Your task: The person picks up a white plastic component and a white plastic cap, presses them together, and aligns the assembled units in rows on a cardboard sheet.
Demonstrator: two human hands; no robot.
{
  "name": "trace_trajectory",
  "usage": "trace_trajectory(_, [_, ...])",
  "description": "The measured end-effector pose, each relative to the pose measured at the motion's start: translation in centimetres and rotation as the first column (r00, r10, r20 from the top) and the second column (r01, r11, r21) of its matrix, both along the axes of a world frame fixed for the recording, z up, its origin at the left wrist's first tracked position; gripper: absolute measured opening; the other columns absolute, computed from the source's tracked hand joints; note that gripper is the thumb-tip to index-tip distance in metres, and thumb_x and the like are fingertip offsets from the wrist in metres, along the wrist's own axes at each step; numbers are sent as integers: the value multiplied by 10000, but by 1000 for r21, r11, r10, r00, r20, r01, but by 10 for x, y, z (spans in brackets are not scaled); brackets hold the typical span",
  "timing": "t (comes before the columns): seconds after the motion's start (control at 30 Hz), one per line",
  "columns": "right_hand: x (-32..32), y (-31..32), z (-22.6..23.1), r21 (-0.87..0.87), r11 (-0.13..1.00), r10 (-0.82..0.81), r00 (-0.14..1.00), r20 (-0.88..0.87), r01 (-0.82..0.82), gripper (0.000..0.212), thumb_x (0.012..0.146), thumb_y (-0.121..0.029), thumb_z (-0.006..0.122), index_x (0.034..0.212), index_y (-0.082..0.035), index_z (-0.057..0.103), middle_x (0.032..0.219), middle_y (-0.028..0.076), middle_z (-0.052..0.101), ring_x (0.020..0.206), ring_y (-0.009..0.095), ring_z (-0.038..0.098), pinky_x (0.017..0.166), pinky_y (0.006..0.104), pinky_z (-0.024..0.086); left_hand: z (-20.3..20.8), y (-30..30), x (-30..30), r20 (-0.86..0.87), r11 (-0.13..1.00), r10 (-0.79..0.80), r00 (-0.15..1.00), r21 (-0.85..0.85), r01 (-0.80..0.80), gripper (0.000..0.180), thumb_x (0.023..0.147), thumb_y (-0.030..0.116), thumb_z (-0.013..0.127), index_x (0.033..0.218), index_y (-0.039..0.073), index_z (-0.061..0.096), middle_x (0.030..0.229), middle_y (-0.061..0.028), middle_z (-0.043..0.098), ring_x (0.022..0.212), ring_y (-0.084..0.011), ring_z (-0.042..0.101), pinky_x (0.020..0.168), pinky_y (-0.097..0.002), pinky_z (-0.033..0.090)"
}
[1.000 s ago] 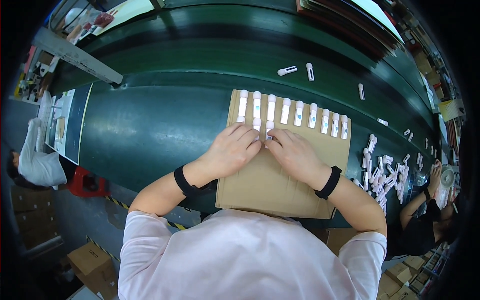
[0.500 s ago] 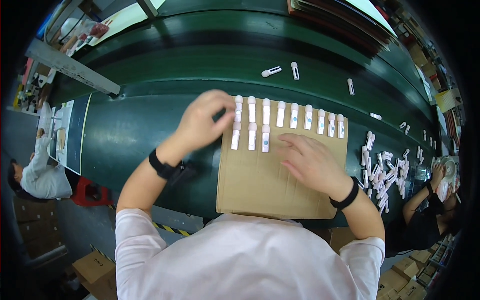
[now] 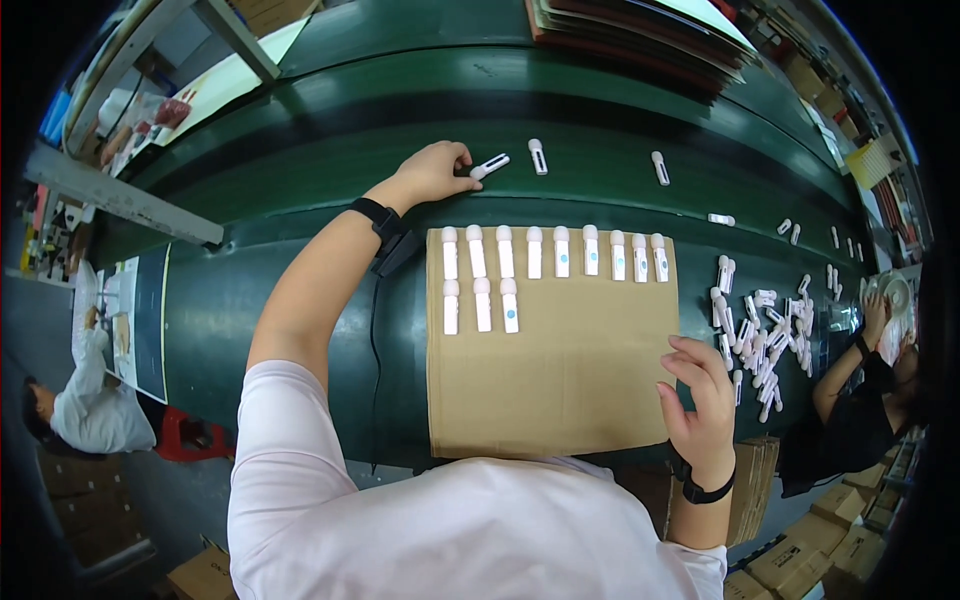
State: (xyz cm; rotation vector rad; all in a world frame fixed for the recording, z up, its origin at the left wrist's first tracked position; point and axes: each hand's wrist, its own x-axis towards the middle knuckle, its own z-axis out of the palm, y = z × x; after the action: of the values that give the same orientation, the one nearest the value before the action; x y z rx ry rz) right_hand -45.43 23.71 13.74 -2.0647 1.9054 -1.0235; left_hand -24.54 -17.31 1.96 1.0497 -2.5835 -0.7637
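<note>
Green belt (image 3: 300,300), left hand (image 3: 432,172) now reached out, fingers pinching white stick (image 3: 489,166); right hand (image 3: 700,395) (loosely open, empty) at cardboard (image 3: 550,390) edge

A small white stick-shaped piece (image 3: 489,166) lies tilted on the green belt, touching fingertips.

On the cardboard sheet (image 3: 560,390) lie two rows of small sticks (image 3: 534,252), with a loose pile (image 3: 765,340) right of it.

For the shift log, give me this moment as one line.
left hand: grasping white stick on green belt | right hand: resting on cardboard sheet
</note>
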Motion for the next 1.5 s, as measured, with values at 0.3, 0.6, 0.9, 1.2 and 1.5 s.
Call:
trace_trajectory(0.3, [1, 0, -2, -4, 1000, 3, 997, 72, -3, 295, 761, 76, 676, 1041, 16, 602, 1186, 203, 610, 954, 313, 651, 834, 367, 539, 22, 16, 42, -77, 998, 46, 996, 40, -43, 223, 855, 226, 711, 898, 17, 647, 868, -108, 629, 758, -219, 599, 723, -331, 500])
trace_trajectory(0.6, [40, -34, 6, 7, 995, 97, 958, 270, -103, 331, 756, 64, 704, 1073, 27, 615, 1203, 203, 615, 954, 284, 651, 825, 347, 540, 107, 194, 62, -446, 948, -265, 855, 43, 316, 110, 821, 90, 674, 907, 32, 639, 852, -101, 618, 772, -238, 593, 721, -339, 479])
trace_trajectory(0.9, [54, -38, -6, -94, 969, 245, 851, 464, -228, 294, 768, 53, 744, 1037, 13, 633, 968, 145, 675, 820, 235, 651, 712, 319, 517, 115, 262, 54, -526, 960, -261, 809, -53, 275, 250, 769, 85, 764, 981, -3, 662, 941, -133, 669, 847, -281, 639, 763, -371, 497])
trace_trajectory(1.2, [55, -40, -17, -183, 954, 295, 841, 453, -237, 285, 766, 58, 753, 1022, 6, 639, 920, 134, 667, 801, 240, 648, 690, 313, 509, 107, 269, 56, -558, 973, -170, 812, 35, 228, 293, 766, 44, 790, 1017, -37, 663, 904, -139, 690, 813, -255, 662, 728, -337, 511])
trace_trajectory(1.5, [60, -44, -14, -169, 963, 266, 846, 462, -210, 309, 749, 32, 787, 1020, 3, 641, 915, 131, 662, 798, 234, 646, 676, 311, 506, 105, 267, 49, -648, 972, -167, 744, 20, 235, 282, 746, 13, 789, 1002, -8, 672, 879, -118, 690, 763, -250, 655, 666, -330, 513])
